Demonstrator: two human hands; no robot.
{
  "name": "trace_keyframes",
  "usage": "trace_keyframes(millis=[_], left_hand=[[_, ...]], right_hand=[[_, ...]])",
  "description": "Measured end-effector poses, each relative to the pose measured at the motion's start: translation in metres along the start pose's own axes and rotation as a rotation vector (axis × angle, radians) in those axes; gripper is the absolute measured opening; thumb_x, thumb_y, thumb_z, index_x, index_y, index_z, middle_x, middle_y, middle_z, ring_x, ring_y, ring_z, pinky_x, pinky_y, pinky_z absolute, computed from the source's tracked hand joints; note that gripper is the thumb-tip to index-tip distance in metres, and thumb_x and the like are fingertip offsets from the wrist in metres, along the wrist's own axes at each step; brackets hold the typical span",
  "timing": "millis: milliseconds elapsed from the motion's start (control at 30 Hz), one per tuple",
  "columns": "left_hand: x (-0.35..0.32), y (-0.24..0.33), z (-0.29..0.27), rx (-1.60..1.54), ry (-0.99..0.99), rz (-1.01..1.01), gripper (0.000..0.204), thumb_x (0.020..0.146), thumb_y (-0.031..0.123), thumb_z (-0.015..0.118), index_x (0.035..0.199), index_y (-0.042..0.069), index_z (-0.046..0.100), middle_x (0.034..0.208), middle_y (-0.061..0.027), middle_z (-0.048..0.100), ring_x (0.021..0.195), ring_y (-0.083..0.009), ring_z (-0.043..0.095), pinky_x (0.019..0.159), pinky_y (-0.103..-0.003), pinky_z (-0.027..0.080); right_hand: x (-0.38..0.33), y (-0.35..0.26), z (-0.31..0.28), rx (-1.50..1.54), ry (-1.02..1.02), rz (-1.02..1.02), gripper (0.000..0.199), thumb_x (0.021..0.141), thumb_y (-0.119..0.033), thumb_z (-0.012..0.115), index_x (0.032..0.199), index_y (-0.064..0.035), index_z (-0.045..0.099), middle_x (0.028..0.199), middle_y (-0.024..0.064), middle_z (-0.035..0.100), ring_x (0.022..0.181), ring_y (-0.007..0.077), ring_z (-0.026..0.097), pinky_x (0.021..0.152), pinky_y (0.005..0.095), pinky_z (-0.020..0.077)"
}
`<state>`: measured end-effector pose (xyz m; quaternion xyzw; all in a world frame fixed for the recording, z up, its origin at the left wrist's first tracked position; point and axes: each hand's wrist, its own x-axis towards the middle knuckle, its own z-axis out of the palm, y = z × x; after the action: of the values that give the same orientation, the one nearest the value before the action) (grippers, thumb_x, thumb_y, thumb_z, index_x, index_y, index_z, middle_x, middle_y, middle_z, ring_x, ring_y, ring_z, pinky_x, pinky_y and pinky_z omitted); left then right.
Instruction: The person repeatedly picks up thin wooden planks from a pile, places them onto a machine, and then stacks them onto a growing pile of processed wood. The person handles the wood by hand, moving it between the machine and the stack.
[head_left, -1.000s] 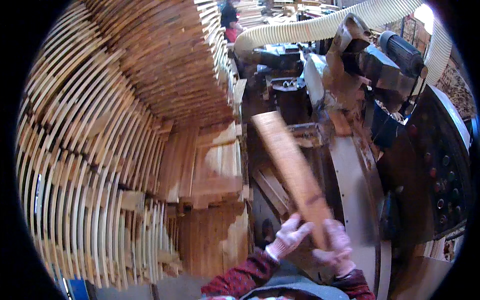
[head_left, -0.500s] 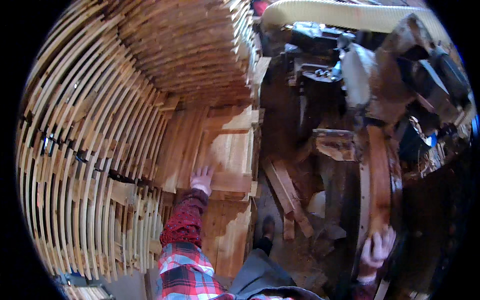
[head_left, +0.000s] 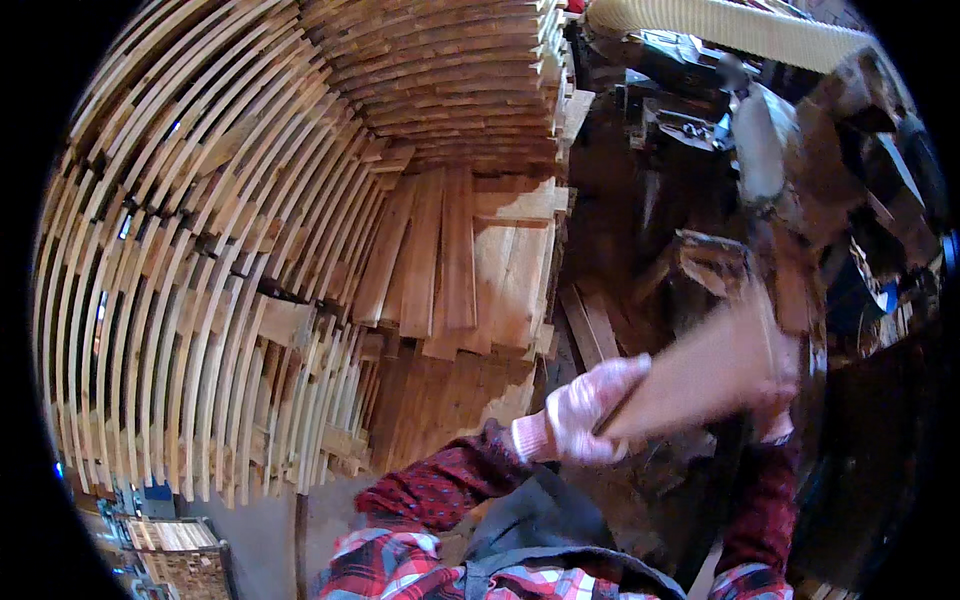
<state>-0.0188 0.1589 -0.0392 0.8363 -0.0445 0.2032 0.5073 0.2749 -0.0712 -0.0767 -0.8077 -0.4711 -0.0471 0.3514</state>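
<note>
A reddish-brown wooden board (head_left: 700,370), smeared by motion, is held up at a slant in front of me. My left hand (head_left: 590,410), in a pale glove, is closed round its lower left end. At the board's right end, my right hand (head_left: 775,400) grips the edge; its fingers are blurred and partly hidden. To the left of my hands, several flat boards (head_left: 440,260) lie side by side on a pile, apart from both hands.
Tall stacks of spaced wooden slats (head_left: 190,330) curve along the left, with another stack (head_left: 440,80) behind the pile. Offcuts (head_left: 592,325) lie on the floor beyond my left hand. Dark machinery (head_left: 790,150) stands at the right beneath a pale ribbed hose (head_left: 730,30).
My left hand has left the board pile and moved right onto the wooden board. My right hand has lifted and shifted away from the long wooden strip at the right.
</note>
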Motion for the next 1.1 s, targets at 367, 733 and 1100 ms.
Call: trace_keyframes(millis=[367, 733, 1100], left_hand=[[0.040, 0.058, 0.160, -0.632, 0.314, -0.318, 0.083, 0.099, 0.042, 0.066, 0.163, 0.004, 0.030, 0.164, -0.0180, 0.037, 0.153, -0.0310, 0.035, 0.127, -0.041, 0.025], [-0.035, -0.223, -0.167, 0.941, 0.341, -1.477, 0.113, 0.086, 0.065, 0.069, 0.170, 0.015, 0.011, 0.175, -0.0194, 0.009, 0.158, -0.0427, 0.020, 0.125, -0.053, 0.030], [-0.052, -0.242, -0.241, 0.931, 0.050, -1.482, 0.072, 0.090, 0.047, 0.071, 0.143, 0.002, 0.050, 0.142, -0.0302, 0.059, 0.133, -0.0443, 0.059, 0.102, -0.055, 0.054]], right_hand=[[-0.308, -0.155, -0.128, -0.126, -0.015, 0.236, 0.091, 0.067, -0.008, 0.076, 0.154, -0.0025, 0.050, 0.151, 0.0283, 0.053, 0.139, 0.0470, 0.052, 0.118, 0.0524, 0.0409], [-0.177, 0.011, -0.049, -0.301, 0.187, 0.301, 0.040, 0.089, 0.006, 0.065, 0.129, 0.0027, 0.070, 0.142, 0.0208, 0.065, 0.135, 0.0430, 0.057, 0.120, 0.0483, 0.0399], [0.021, 0.080, -0.002, -0.345, 0.283, 0.078, 0.036, 0.097, -0.008, 0.068, 0.133, -0.0041, 0.070, 0.137, 0.0164, 0.068, 0.132, 0.0318, 0.061, 0.115, 0.0394, 0.0448]])
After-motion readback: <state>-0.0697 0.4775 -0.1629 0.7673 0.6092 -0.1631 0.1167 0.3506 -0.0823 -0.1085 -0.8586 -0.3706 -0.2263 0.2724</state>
